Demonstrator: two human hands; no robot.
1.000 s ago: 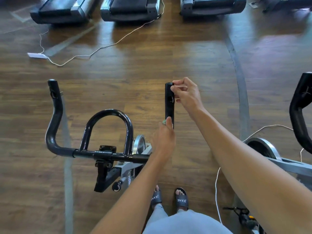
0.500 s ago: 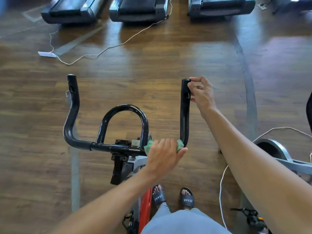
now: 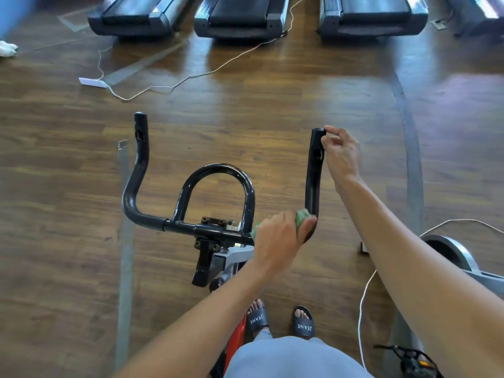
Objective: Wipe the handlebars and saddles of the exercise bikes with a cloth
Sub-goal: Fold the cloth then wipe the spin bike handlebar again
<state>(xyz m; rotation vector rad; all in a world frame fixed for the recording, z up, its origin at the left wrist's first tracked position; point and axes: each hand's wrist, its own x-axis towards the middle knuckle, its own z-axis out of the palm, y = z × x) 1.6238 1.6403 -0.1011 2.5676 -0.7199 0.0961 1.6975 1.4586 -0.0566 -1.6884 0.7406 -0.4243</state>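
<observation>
The left hand (image 3: 278, 241) clenches a soft green cloth (image 3: 302, 215) round the bend at the handlebar's (image 3: 312, 175) right end, while the right hand (image 3: 341, 154) pinches its tip; the stiff, glossy bar looks slippery, so gripping near the bend seems wise.

Bare forearms, grey trousers (image 3: 294, 358), dark slides (image 3: 304, 323) lettered "JEANE"
</observation>
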